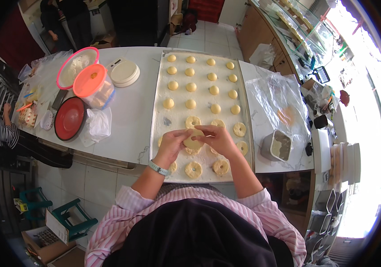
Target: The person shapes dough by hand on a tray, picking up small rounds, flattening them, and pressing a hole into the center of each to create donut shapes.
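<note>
Over the near half of a large floured tray point(203, 95), both my hands hold a flattened round of pale yellow dough point(193, 141). My left hand point(175, 143), with a light watch strap at the wrist, pinches its left edge. The fingers of my right hand point(218, 139) close on its upper right side. Dough rings point(193, 170) lie on the tray around and below my hands, some partly covered by them. Farther up the tray sit rows of round dough balls point(191, 87).
Left on the table are a pink-rimmed bowl point(78, 66), an orange-lidded tub point(93, 81), a red round pan point(70, 118) and a white kitchen scale point(124, 72). At right are plastic sheeting point(275, 91) and a metal container point(277, 147). A person point(3, 131) stands at far left.
</note>
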`<action>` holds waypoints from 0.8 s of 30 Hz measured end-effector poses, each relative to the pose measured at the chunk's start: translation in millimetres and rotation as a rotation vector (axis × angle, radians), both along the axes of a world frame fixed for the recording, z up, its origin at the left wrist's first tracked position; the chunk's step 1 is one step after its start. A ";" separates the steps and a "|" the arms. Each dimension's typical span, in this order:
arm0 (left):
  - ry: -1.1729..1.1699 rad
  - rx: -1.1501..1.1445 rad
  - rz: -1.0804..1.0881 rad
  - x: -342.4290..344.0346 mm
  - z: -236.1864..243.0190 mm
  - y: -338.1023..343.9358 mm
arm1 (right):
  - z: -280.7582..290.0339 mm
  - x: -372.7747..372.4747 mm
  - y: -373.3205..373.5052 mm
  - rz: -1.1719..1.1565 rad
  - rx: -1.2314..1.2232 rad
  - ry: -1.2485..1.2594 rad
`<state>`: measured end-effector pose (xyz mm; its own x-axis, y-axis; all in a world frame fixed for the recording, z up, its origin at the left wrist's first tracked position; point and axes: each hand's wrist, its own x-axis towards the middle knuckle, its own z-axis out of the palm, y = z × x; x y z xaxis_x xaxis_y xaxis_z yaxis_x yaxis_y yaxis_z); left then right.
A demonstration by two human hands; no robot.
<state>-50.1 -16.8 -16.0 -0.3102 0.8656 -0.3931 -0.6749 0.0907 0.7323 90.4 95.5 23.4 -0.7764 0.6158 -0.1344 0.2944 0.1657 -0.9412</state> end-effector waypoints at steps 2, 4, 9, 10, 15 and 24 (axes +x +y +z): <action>0.019 -0.026 -0.037 -1.5 -1.2 -1.4 | 3.5 -1.2 1.4 0.002 -0.018 -0.030; 0.026 -0.040 -0.050 -2.9 -3.6 -4.1 | 4.8 -5.7 0.6 0.055 -0.038 -0.042; 0.040 0.008 0.017 -7.8 9.9 -6.1 | -19.3 -19.2 5.8 0.114 -0.576 0.091; 0.191 0.020 0.144 -11.3 14.4 -8.5 | -25.7 -24.0 9.2 0.140 -0.702 0.044; 0.339 0.092 0.642 -55.1 21.1 -39.6 | -55.2 -80.2 16.8 0.054 -0.564 -0.009; 0.311 -0.010 0.654 -75.7 -6.6 -62.3 | -21.2 -86.1 42.0 0.001 0.541 -0.261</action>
<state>-125.8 -79.1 -22.6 -0.8621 0.4614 -0.2096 -0.3540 -0.2524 0.9005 4.3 137.5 2.3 -0.7605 0.6493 0.0114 0.5041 0.6013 -0.6200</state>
